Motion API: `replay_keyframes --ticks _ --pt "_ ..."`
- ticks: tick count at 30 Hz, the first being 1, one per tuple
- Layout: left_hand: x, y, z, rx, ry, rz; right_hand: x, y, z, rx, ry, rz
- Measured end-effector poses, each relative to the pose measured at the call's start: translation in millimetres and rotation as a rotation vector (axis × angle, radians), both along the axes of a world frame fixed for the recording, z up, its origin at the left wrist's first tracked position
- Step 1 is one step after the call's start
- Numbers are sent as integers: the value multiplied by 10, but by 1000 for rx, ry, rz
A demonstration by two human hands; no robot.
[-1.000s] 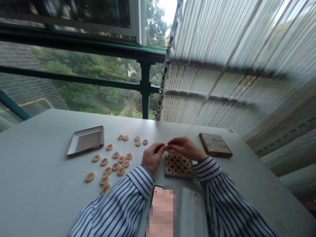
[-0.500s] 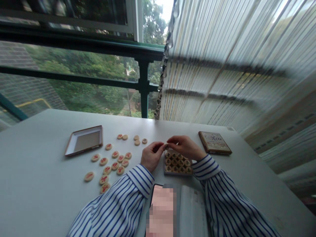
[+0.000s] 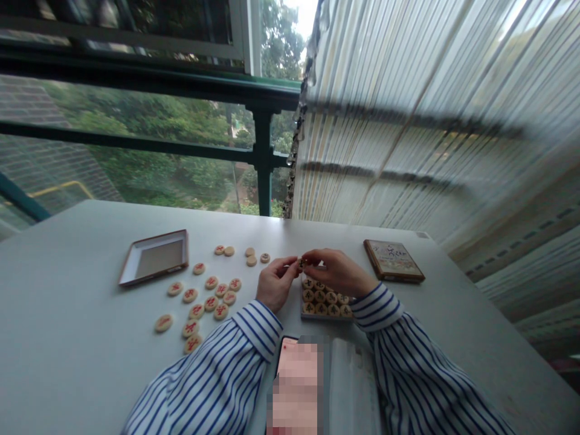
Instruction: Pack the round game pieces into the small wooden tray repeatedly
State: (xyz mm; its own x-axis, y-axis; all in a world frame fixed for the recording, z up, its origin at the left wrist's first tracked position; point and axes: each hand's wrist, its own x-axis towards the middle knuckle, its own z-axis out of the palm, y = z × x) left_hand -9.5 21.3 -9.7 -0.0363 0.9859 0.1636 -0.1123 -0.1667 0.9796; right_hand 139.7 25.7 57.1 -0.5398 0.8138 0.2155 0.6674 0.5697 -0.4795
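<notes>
Between the fingertips of my left hand (image 3: 275, 284) and my right hand (image 3: 338, 272) is one small round Chinese chess piece (image 3: 301, 264), and both hands pinch it. The piece is tilted up, with a dark mark on its face. Just below my right hand stands a shallow box (image 3: 324, 317) with rows of black-marked Chinese chess pieces (image 3: 320, 296); my fingers and palm hide its back right part. Left of my left hand, several red-marked Chinese chess pieces (image 3: 211, 303) lie loose on the white table (image 3: 90, 350).
An open box lid (image 3: 161, 261) lies at the left. Several pieces (image 3: 251, 261) sit farther back, some with blank sides up. A closed flat box (image 3: 395, 261) rests at the right. In front are a phone (image 3: 296, 386) and a clear plastic case (image 3: 354, 386). A string curtain (image 3: 385, 121) hangs behind.
The held piece has shifted slightly left and up and turned its face more toward me. My right hand has moved slightly left with it; the loose pieces stay put.
</notes>
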Motion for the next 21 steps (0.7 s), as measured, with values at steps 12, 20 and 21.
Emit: replay_keyframes --ticks 12,20,21 --pt "2 9 -64 7 54 -73 10 17 -38 90 -150 -71" --pt "-15 21 -149 139 339 74 74 60 -44 66 -351 -137" --pt "-16 17 -151 161 377 78 77 62 -46 58 -379 -146"
